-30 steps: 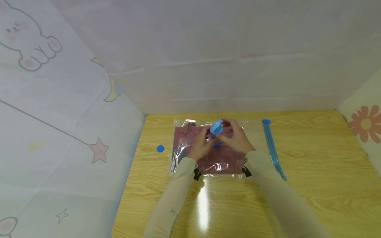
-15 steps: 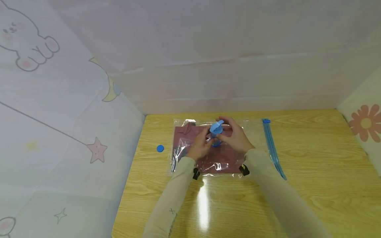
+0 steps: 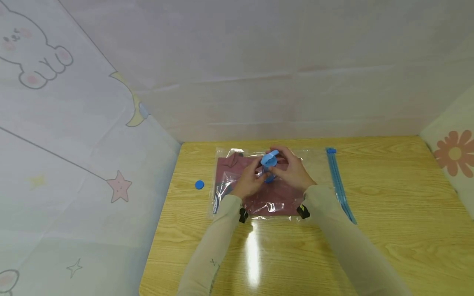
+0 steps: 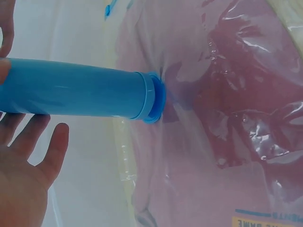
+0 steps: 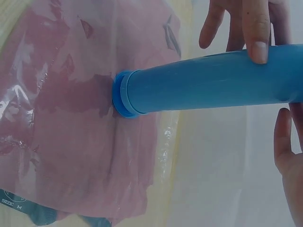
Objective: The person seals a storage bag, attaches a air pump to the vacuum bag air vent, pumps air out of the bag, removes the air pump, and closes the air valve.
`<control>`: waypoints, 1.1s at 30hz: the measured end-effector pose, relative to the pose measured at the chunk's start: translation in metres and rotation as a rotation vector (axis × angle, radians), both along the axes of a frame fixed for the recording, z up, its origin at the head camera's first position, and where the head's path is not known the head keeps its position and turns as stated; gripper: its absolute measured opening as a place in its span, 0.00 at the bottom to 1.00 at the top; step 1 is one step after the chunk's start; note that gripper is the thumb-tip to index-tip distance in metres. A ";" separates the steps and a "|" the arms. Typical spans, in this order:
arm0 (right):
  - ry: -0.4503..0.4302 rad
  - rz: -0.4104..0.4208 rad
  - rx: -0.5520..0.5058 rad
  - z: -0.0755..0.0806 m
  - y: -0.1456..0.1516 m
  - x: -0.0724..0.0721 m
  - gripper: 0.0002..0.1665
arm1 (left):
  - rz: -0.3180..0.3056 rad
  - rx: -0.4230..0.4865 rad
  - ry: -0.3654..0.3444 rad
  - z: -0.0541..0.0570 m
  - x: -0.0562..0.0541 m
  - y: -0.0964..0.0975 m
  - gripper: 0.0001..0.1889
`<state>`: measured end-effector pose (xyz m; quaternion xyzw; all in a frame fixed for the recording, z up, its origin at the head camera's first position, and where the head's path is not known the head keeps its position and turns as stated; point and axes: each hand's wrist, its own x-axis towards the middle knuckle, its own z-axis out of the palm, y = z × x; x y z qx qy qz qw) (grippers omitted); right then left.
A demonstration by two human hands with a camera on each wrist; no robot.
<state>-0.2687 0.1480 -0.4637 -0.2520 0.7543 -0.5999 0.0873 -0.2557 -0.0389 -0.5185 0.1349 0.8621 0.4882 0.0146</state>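
Observation:
A blue hand pump (image 3: 269, 159) stands upright on a clear plastic storage bag (image 3: 314, 164) with a folded maroon garment (image 3: 274, 199) inside. In the left wrist view the foot of the pump (image 4: 75, 88) sits against a round blue valve (image 4: 158, 99) on the bag. The right wrist view shows the valve (image 5: 122, 94) from the other side. My left hand (image 3: 249, 182) holds the pump's barrel from the left. My right hand (image 3: 294, 172) grips it from the right, near the top, with the thumb on the near side. Some fingertips are hidden behind the pump.
A round blue cap (image 3: 199, 184) lies on the wooden table (image 3: 177, 234) left of the bag. The bag's blue zip edge (image 3: 338, 181), with a slider (image 3: 331, 151) at its far end, runs along the right. A pale curtain (image 3: 237, 102) hangs behind.
The flat handle on top of the pump has turned slightly, and my right hand's fingers have shifted a little around it. The bag and the cap stay in place.

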 end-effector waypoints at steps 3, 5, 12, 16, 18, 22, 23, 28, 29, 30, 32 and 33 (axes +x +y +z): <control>0.000 -0.010 0.017 0.014 -0.001 0.008 0.34 | 0.004 -0.003 -0.002 0.002 0.000 0.000 0.32; 0.001 -0.028 0.034 0.008 -0.002 0.006 0.33 | 0.007 -0.009 0.000 0.003 0.001 0.001 0.32; 0.072 -0.064 0.040 -0.015 -0.006 -0.006 0.29 | 0.000 -0.014 0.055 0.001 0.000 0.001 0.30; 0.112 -0.089 0.057 -0.016 -0.009 -0.006 0.28 | -0.013 -0.005 0.067 -0.001 0.000 0.000 0.30; 0.116 -0.110 0.078 -0.016 -0.010 -0.005 0.28 | -0.012 -0.012 0.072 -0.002 0.000 0.001 0.29; 0.080 -0.122 0.074 -0.015 -0.014 -0.005 0.27 | -0.005 -0.022 0.073 -0.003 -0.001 0.001 0.27; 0.068 -0.119 0.063 -0.015 -0.014 -0.005 0.27 | -0.006 -0.028 0.075 -0.003 -0.001 0.001 0.27; 0.043 -0.116 0.062 -0.013 -0.017 -0.005 0.27 | -0.015 -0.055 0.077 -0.003 -0.002 0.002 0.27; 0.041 -0.117 0.068 -0.012 -0.017 -0.005 0.27 | -0.015 -0.063 0.078 -0.003 -0.002 0.001 0.27; 0.040 -0.119 0.075 -0.012 -0.017 -0.005 0.28 | -0.017 -0.070 0.078 -0.003 -0.003 0.001 0.27; 0.036 -0.120 0.082 -0.012 -0.016 -0.005 0.28 | -0.018 -0.080 0.080 -0.004 -0.003 0.001 0.27; 0.034 -0.120 0.082 -0.013 -0.016 -0.005 0.28 | -0.018 -0.079 0.081 -0.004 -0.003 0.001 0.27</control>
